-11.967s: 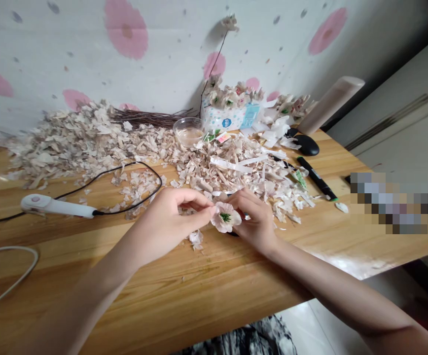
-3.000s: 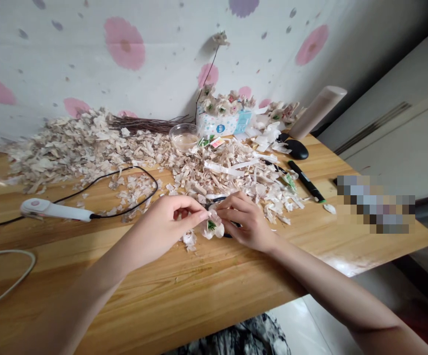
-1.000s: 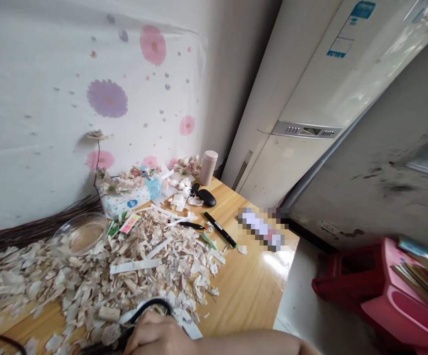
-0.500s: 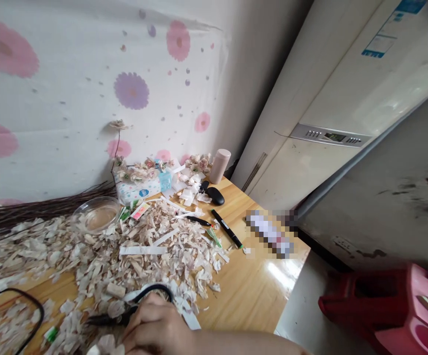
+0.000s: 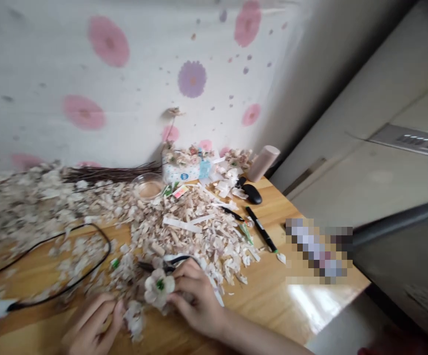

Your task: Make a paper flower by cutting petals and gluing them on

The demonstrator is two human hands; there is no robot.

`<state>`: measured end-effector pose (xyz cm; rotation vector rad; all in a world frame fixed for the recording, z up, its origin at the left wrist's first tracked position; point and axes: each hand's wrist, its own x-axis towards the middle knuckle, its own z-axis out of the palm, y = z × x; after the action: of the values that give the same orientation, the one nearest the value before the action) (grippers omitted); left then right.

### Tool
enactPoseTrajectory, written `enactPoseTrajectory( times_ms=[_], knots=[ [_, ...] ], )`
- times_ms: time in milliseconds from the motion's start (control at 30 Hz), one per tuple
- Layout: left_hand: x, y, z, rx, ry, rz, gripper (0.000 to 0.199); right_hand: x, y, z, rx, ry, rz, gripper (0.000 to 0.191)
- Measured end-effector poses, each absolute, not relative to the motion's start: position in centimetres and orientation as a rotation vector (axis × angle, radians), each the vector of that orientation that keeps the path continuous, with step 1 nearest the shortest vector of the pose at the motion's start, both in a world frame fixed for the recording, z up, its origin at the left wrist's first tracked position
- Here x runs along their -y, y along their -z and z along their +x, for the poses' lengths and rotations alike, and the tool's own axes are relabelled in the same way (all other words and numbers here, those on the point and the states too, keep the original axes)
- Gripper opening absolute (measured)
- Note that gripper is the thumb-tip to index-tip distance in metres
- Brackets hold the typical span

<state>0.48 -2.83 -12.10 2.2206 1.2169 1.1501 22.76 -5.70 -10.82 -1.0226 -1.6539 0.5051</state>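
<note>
The flower [image 5: 158, 287] is in the right hand [image 5: 172, 291], pinched between the thumb and fingers at the flower's right edge. The grip covers only this edge; most of the bloom projects past the fingertips toward the left hand [image 5: 94, 323]. The green center faces the camera, uncovered. The flower is above the table [image 5: 273, 296], near its front edge.

The left hand is left of the flower and apart from it, with fingers curled and thumb near the index finger. Whether it grasps anything cannot be determined. A petal clump [image 5: 135, 319] is just beside its fingertips, below and left of the flower.

A dark tool [image 5: 179, 259] lies behind the flower and the right hand, partly hidden by both. Contact between the right hand and the tool cannot be confirmed. Behind the tool is the scrap pile [image 5: 199, 241], with paper strips [image 5: 182, 225] on top. The pen [image 5: 261, 229] lies right of the pile.
</note>
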Motion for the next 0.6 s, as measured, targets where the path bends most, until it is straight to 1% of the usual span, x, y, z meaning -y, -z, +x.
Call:
enactPoseTrajectory(
  times_ms=[67, 133, 200, 333, 600],
  knots=[
    [3.0, 11.7, 0.4, -1.204, -1.138, 2.133, 0.019, 5.7, 10.6, 23.0, 1.663, -0.521, -1.043, 0.032],
    [3.3, 11.1, 0.6, -1.278, -1.197, 1.881, 0.023, 5.5, 10.7, 23.2, 1.682, -0.525, -1.073, 0.026],
    [3.8, 10.5, 0.9, -1.246, -1.138, 1.625, 0.024, 5.3, 10.9, 23.4, 1.733, -0.515, -1.087, 0.02],
    [4.6, 10.0, 1.2, -1.183, -1.04, 1.514, 0.026, 5.2, 10.8, 23.6, 1.905, -0.525, -1.068, 0.012],
    [5.1, 10.5, 0.9, -1.127, -0.925, 1.409, 0.028, 6.3, 10.4, 23.3, 2.154, -0.425, -1.056, 0.015]
  ],
)
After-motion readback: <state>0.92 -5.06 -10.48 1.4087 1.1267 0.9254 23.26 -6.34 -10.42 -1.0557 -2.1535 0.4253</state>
